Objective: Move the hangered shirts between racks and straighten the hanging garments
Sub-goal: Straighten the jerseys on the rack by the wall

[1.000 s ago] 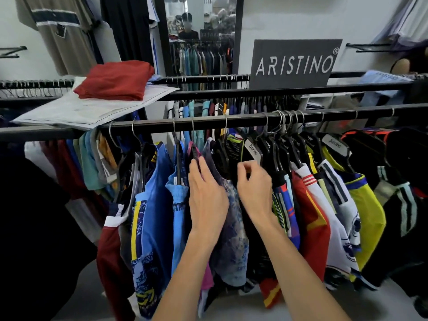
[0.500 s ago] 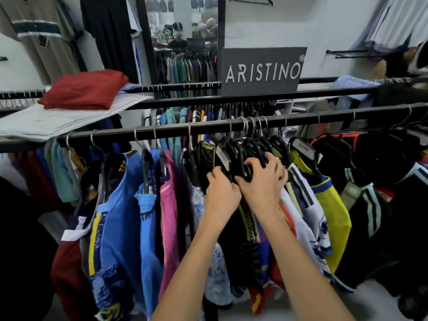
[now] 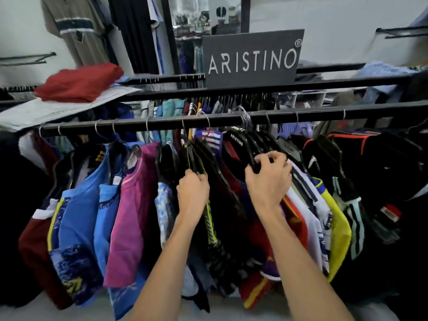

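A person's left hand grips one black hanger; the right hand has fingers curled over a bunch of hangers on the front rail. Best to lift hooks clear together, keeping the shirts level.

I'm looking into a clothing shop. A black rail runs across in front of me, packed with shirts on black hangers, and a second rail behind it carries a dark brand sign reading ARISTINO. Folded red cloth lies on top at left, more garments hang on the wall, and a mirror stands behind.
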Demonstrator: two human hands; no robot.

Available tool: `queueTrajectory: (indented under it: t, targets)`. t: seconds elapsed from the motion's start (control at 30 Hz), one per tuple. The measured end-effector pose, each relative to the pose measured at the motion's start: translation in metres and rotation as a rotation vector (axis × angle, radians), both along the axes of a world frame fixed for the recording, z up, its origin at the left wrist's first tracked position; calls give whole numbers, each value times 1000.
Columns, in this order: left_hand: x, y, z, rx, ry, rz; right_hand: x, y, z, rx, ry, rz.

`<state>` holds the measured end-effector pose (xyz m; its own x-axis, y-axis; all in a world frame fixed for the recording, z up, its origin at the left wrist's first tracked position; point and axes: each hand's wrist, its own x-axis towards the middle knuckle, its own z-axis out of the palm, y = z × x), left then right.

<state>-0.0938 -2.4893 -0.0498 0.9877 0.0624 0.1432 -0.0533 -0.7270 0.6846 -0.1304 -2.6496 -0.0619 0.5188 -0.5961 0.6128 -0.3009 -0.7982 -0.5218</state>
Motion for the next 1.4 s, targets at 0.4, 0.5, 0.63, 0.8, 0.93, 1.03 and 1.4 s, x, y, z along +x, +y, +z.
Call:
queueTrajectory:
  t: [0.4,0.5,0.63,0.8,0.93,1.03,1.4]
  targets:
    - [-7,0,8,109,-21,36,-7,-28,-3,30,27,-83]
    - [-6,8,12,121,-66,48,-4,-22,-4,62,21,-73]
    - [-1,16,12,149,-66,55,-3,-13,-7,91,38,-70]
    - [8,26,4,172,-15,60,-1,-6,-9,77,43,-79]
    - [8,28,3,166,-42,41,-1,-3,-10,78,47,-81]
    - [6,29,1,158,-53,44,-1,-1,-9,76,51,-83]
    - [-11,2,17,342,-286,23,-3,35,10,16,-31,-15]
